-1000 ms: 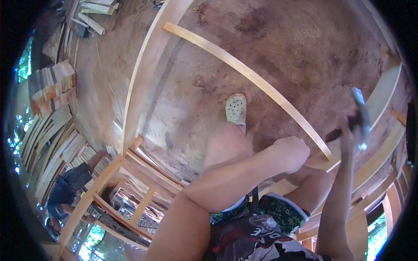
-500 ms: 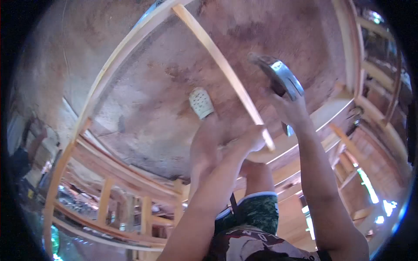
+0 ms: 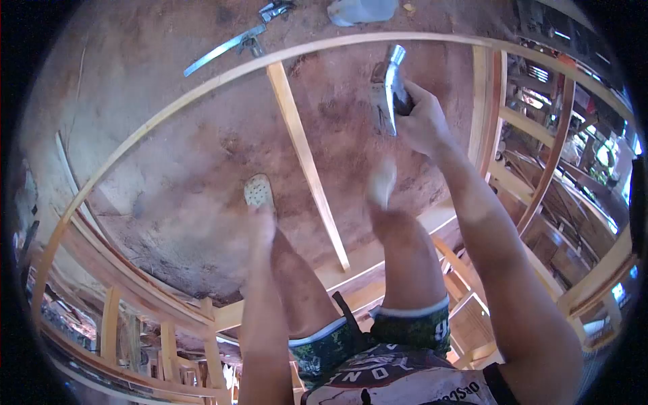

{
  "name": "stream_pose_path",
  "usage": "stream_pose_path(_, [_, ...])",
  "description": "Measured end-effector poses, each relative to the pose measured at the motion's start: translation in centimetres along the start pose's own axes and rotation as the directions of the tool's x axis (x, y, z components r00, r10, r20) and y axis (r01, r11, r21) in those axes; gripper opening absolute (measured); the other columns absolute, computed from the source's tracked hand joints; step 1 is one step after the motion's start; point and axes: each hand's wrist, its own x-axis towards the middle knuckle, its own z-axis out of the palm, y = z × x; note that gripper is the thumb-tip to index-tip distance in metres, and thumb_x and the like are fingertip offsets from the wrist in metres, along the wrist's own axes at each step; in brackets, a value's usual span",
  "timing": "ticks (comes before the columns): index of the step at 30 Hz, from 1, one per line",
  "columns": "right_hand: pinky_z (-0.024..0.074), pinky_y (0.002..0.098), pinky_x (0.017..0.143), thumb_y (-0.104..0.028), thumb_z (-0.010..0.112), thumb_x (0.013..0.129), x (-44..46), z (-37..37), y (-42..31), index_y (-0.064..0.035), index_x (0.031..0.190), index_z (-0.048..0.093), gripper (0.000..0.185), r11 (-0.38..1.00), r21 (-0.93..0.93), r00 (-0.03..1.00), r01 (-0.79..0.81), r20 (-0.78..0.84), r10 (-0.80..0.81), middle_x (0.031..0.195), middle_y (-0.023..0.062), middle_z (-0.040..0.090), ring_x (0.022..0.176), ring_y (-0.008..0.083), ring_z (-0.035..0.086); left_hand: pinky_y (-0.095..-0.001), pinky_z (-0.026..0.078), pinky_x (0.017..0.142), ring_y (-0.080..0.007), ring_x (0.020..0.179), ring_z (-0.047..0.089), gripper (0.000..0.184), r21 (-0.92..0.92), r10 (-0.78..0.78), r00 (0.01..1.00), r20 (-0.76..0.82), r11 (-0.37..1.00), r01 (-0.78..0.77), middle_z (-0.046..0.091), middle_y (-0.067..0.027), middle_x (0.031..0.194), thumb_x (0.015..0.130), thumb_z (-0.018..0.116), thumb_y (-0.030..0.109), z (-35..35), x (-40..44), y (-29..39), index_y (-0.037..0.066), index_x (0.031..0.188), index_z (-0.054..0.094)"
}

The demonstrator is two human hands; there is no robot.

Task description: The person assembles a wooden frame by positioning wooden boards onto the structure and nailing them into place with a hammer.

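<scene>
My right hand [image 3: 424, 120] grips a claw hammer [image 3: 390, 88] by its dark handle, with the shiny metal head raised over the dirt floor. My left hand [image 3: 260, 226] hangs low by my left leg, close to a pale perforated clog [image 3: 258, 191]; motion blur hides its fingers and I see nothing in it. Between my legs runs a narrow wooden strip [image 3: 307, 165], its far end meeting a long curved-looking wooden rail [image 3: 202, 88] and its near end at the board beside my legs.
Beyond the rail, a long metal tool [image 3: 225, 51] and a whitish plastic container [image 3: 363, 11] lie on the dirt floor [image 3: 175, 155]. Wooden framing with uprights [image 3: 169, 351] stands at lower left. More posts and rails [image 3: 550, 152] rise on the right.
My left hand has come off the wooden strip's near end and swung left and down. The hammer has moved up and left and turned. My view has shifted, showing more floor beyond the rail.
</scene>
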Motion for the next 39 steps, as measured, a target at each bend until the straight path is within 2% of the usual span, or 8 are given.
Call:
stream_pose_path(2, [0.0527, 0.0385, 0.078, -0.023, 0.074, 0.083, 4.0, -1.5, 0.3, -0.0037, 0.114, 0.069, 0.037, 0.996, -0.089, 1.000, -0.020, 0.021, 0.022, 0.089, 0.0176, 0.071, 0.079, 0.0274, 0.068, -0.0501, 0.049, 0.091, -0.0407, 0.105, 0.062, 0.036, 0.525, 0.151, 0.982, 0.114, 0.830, -0.189, 0.069, -0.0222, 0.105, 0.090, 0.057, 0.028, -4.7, 1.9, -0.1, 0.000, 0.108, 0.069])
stream_pose_path(6, [0.0531, 0.0413, 0.081, -0.027, 0.075, 0.083, 16.2, -3.0, 6.6, -0.0045, 0.108, 0.072, 0.034, 0.992, -0.117, 0.994, 0.045, -0.091, -0.055, 0.096, 0.0182, 0.074, 0.087, 0.0315, 0.071, -0.0449, 0.052, 0.071, -0.0244, 0.083, 0.062, 0.024, 0.328, 0.454, 0.838, -0.301, 0.875, -0.356, 0.065, -0.0097, 0.078, 0.090, 0.063, 0.024, -2.5, 8.3, -11.6, 0.002, 0.085, 0.068])
stream_pose_path(12, [0.0527, 0.0452, 0.082, -0.039, 0.076, 0.083, 30.3, -6.4, 18.6, -0.0048, 0.099, 0.071, 0.038, 0.956, -0.293, 0.961, 0.025, -0.255, -0.103, 0.097, 0.0193, 0.074, 0.094, 0.0390, 0.070, -0.0356, 0.050, 0.082, -0.0229, 0.090, 0.065, 0.035, -0.713, -0.446, 0.875, -0.188, 0.674, 0.191, 0.071, -0.0117, 0.097, 0.087, 0.071, 0.037, -2.8, 2.7, 13.0, 0.004, 0.099, 0.073])
stream_pose_path(15, [0.0523, 0.0489, 0.081, -0.042, 0.075, 0.085, 35.8, -7.4, 25.4, -0.0050, 0.099, 0.069, 0.040, 0.781, -0.593, 0.868, 0.196, -0.265, -0.419, 0.094, 0.0205, 0.073, 0.093, 0.0431, 0.068, -0.0358, 0.051, 0.083, -0.0228, 0.089, 0.067, 0.046, -0.443, -0.342, 0.925, -0.165, 0.864, 0.240, 0.072, -0.0131, 0.088, 0.084, 0.077, 0.042, -2.7, 4.8, 21.0, -0.003, 0.094, 0.070])
stream_pose_path(22, [0.0507, 0.0527, 0.081, -0.039, 0.072, 0.087, 34.9, -7.9, 24.9, -0.0050, 0.101, 0.066, 0.037, 0.899, -0.435, 0.975, 0.048, -0.177, -0.137, 0.095, 0.0234, 0.071, 0.094, 0.0452, 0.067, -0.0448, 0.053, 0.079, -0.0313, 0.084, 0.069, 0.058, -0.114, -0.334, 0.867, -0.370, 0.942, 0.314, 0.071, -0.0188, 0.087, 0.069, 0.089, 0.046, 2.2, 10.7, 21.4, -0.006, 0.090, 0.070])
stream_pose_path(29, [0.0530, 0.0435, 0.087, -0.028, 0.074, 0.088, 34.0, -8.7, 24.5, -0.0037, 0.115, 0.066, 0.037, 0.962, -0.109, 0.961, 0.249, -0.093, -0.259, 0.100, 0.0176, 0.073, 0.097, 0.0329, 0.071, -0.0465, 0.055, 0.081, -0.0389, 0.091, 0.071, 0.057, -0.416, -0.517, 0.701, -0.492, 0.846, 0.332, 0.072, -0.0250, 0.096, 0.071, 0.085, 0.042, 6.2, 13.8, 23.3, -0.006, 0.097, 0.071])
stream_pose_path(33, [0.0521, 0.0450, 0.086, -0.030, 0.070, 0.090, 35.5, -7.2, 26.3, -0.0033, 0.118, 0.067, 0.039, 0.923, -0.316, 0.922, 0.220, -0.241, -0.303, 0.105, 0.0187, 0.073, 0.099, 0.0363, 0.070, -0.0467, 0.055, 0.091, -0.0389, 0.106, 0.070, 0.047, -0.286, -0.443, 0.860, -0.254, 0.883, 0.371, 0.071, -0.0283, 0.109, 0.075, 0.069, 0.031, 4.7, 14.1, 21.0, -0.003, 0.107, 0.073])
stream_pose_path(39, [0.0532, 0.0430, 0.083, -0.024, 0.071, 0.088, 32.1, -4.6, 24.1, -0.0021, 0.113, 0.069, 0.033, 0.930, -0.354, 0.812, 0.099, -0.511, -0.281, 0.096, 0.0155, 0.073, 0.091, 0.0347, 0.070, -0.0460, 0.054, 0.091, -0.0380, 0.102, 0.070, 0.044, -0.219, -0.074, 0.886, -0.458, 0.975, -0.032, 0.073, -0.0237, 0.105, 0.077, 0.069, 0.032, 4.5, 12.4, 19.6, 0.002, 0.108, 0.074])
